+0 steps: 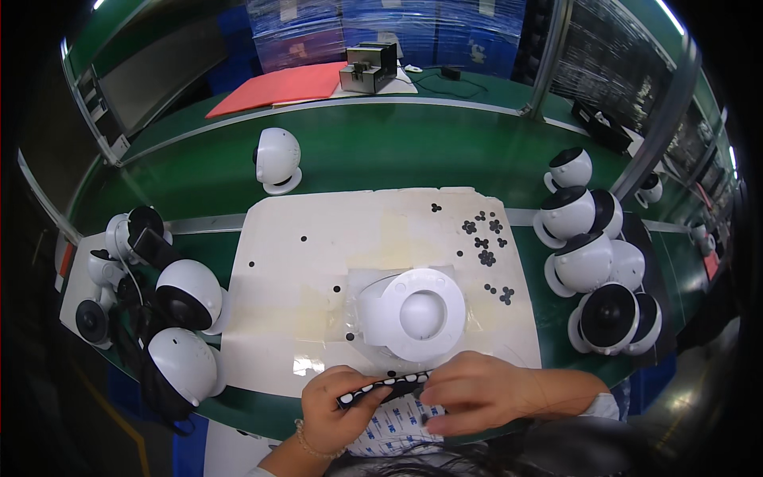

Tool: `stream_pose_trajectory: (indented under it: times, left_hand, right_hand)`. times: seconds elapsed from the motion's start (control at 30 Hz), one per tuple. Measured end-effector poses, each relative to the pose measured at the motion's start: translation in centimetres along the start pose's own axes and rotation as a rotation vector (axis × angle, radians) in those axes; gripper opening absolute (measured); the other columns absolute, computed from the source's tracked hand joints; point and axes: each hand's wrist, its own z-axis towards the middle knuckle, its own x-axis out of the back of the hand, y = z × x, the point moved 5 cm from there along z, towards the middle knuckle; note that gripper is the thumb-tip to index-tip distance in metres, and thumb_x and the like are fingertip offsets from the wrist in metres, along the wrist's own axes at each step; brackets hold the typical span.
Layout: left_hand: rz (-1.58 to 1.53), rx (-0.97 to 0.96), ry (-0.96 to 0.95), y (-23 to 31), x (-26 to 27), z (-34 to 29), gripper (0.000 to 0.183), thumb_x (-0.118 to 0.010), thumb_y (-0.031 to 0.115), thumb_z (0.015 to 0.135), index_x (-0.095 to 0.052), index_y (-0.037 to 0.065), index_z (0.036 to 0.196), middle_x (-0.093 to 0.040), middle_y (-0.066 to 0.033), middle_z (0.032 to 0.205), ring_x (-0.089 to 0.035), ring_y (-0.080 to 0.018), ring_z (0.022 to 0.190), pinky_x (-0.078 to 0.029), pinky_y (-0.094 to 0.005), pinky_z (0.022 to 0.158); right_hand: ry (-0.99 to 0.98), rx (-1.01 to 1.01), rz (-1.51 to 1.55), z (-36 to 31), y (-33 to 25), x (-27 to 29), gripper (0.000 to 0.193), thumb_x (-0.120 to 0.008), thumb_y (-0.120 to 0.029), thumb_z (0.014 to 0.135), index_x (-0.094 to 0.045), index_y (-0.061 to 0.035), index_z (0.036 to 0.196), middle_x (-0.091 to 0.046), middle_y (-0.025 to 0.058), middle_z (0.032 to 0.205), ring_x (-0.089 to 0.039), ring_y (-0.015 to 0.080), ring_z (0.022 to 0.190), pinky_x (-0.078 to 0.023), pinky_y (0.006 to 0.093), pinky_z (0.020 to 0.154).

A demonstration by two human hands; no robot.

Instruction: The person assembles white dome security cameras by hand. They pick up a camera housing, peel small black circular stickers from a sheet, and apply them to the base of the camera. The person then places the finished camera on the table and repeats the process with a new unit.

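Observation:
My left hand (338, 407) holds a narrow black strip with white dots (380, 388) at the near edge of the white work mat (302, 270). My right hand (477, 393) pinches the strip's right end, fingers closed on it. Under both hands lies a white sheet with blue print (396, 425). Just beyond the hands a white dome camera (413, 314) lies on its side on a clear plastic film, its round base facing me. Small black round pads (485, 238) are scattered on the mat's far right.
Several white dome cameras (592, 262) cluster on the green bench at the right; others (187, 318) with black cables sit at the left. One camera (277, 159) stands alone beyond the mat. A red sheet (278, 86) and a black device (369, 67) lie at the back.

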Motion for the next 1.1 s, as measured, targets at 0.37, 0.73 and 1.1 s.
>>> stream_pose_trajectory:
  times: [0.37,0.73,1.1]
  left_hand:
    - [0.374,-0.376,-0.165,0.5,-1.3,-0.1,0.029,-0.067,0.0,0.052,-0.066,0.006,0.081,-0.051,-0.0131,0.123,-0.056,-0.0165,0.057,-0.041,-0.0263,0.051]
    - [0.398,-0.424,-0.159,0.6,-1.1,-0.5,0.032,-0.066,-0.006,0.051,-0.065,0.004,0.081,-0.049,-0.0174,0.124,-0.058,-0.018,0.058,-0.045,-0.0268,0.053]
    - [0.377,-0.401,-0.145,0.4,-1.3,-0.5,0.033,-0.064,-0.001,0.049,-0.066,0.005,0.082,-0.053,-0.0132,0.121,-0.055,-0.0169,0.056,-0.041,-0.0267,0.051]
  right_hand:
    - [0.473,-0.73,0.469,-0.7,8.2,3.4,0.061,-0.048,0.009,0.081,-0.019,-0.0035,0.133,-0.036,0.0149,0.12,-0.051,0.0105,0.084,-0.044,0.0255,0.077]
    - [0.43,-0.669,0.427,-0.8,7.9,3.1,0.061,-0.047,0.011,0.08,-0.02,-0.0038,0.133,-0.038,0.0149,0.117,-0.052,0.0112,0.082,-0.044,0.0254,0.076]
    - [0.14,-0.378,-0.446,0.7,4.2,3.8,0.059,-0.056,0.01,0.075,-0.03,-0.0065,0.126,-0.058,0.0137,0.096,-0.058,0.0249,0.096,-0.047,0.0354,0.076]
